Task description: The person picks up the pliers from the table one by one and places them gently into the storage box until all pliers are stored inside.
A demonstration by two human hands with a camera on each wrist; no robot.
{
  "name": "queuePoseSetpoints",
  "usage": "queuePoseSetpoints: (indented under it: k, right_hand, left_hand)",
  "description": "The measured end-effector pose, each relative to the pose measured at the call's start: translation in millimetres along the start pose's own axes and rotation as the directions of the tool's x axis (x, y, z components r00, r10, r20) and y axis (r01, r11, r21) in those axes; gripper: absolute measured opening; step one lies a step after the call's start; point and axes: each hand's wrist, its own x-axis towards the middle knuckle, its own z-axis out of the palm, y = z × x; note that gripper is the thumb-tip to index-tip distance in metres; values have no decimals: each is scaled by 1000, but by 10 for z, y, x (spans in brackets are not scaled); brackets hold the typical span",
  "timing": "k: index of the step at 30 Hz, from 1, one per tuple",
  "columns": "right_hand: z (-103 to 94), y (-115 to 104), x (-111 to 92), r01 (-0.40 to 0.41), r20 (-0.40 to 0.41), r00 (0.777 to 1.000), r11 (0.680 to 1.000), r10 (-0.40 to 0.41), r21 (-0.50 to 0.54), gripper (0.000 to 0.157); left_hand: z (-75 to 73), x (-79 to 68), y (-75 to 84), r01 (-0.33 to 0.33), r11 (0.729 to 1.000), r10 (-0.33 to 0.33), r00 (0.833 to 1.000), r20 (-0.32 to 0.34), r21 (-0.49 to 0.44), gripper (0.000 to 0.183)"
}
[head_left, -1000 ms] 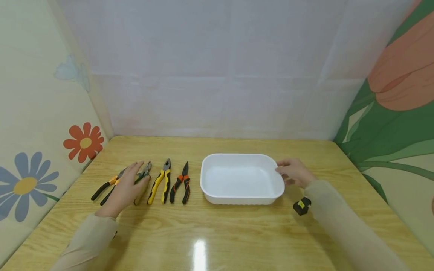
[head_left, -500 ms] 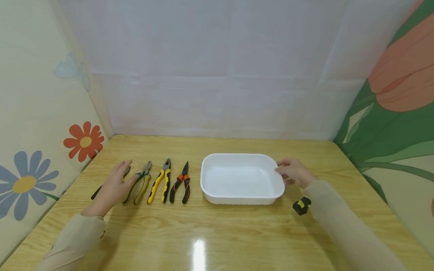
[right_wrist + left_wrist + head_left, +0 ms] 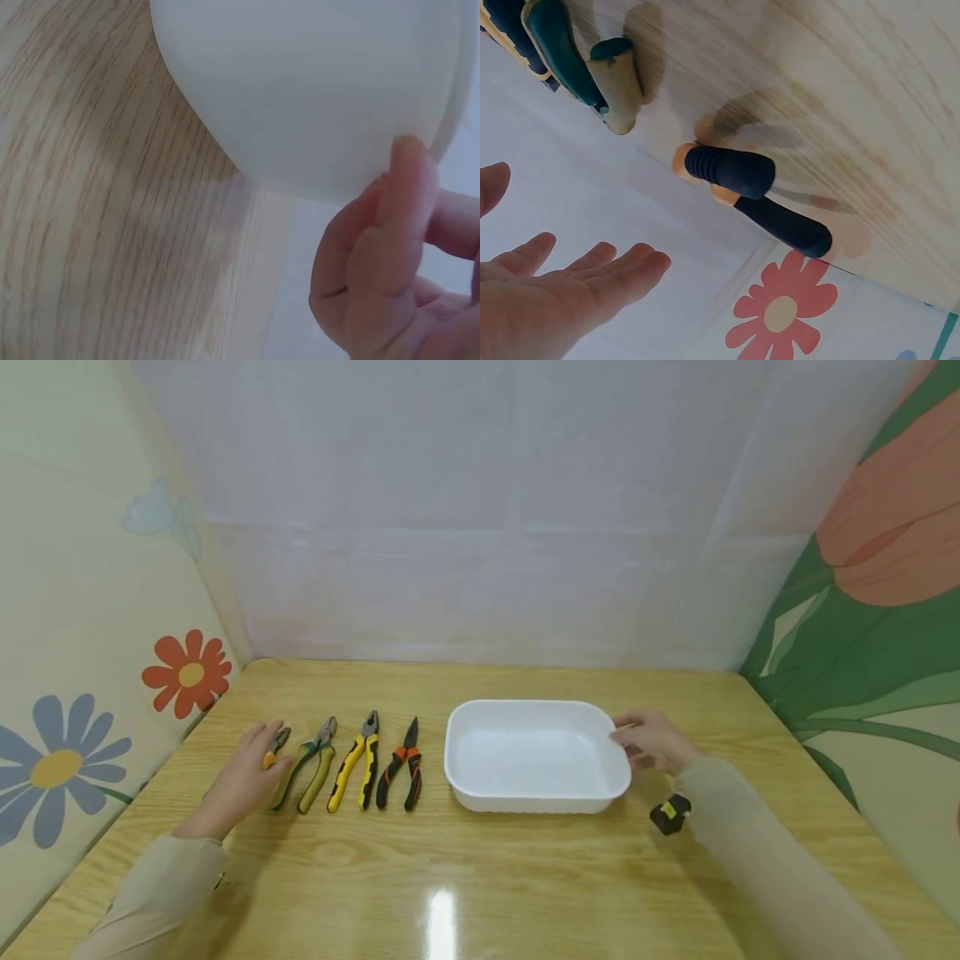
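The left hand (image 3: 238,783), fingers apart and holding nothing, is near the metal-headed pliers with orange-and-black handles (image 3: 731,171), well out toward nine o'clock from the white rounded-rectangular plastic basin (image 3: 536,806); they should feel dense and stiff, best gripped round both handles. The right hand (image 3: 654,743) pinches the basin's three o'clock rim, a sound hold on something probably light and slippery.

No readable text, labels, brands, numbers or signs
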Motion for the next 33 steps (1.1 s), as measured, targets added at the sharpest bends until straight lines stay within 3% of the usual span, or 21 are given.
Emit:
queuePoseSetpoints:
  k: [12, 33]
  right_hand:
    - [12, -19, -21, -6, 7, 1000, 1000, 6, 0, 51]
    - [-1, -18, -15, 1, 15, 1000, 1000, -1, -7, 51]
  left_hand:
    - [-31, 27, -137, 1, 999, -1, 1000, 0, 46, 67]
    - [-27, 55, -355, 55, 988, -63, 997, 54, 144, 69]
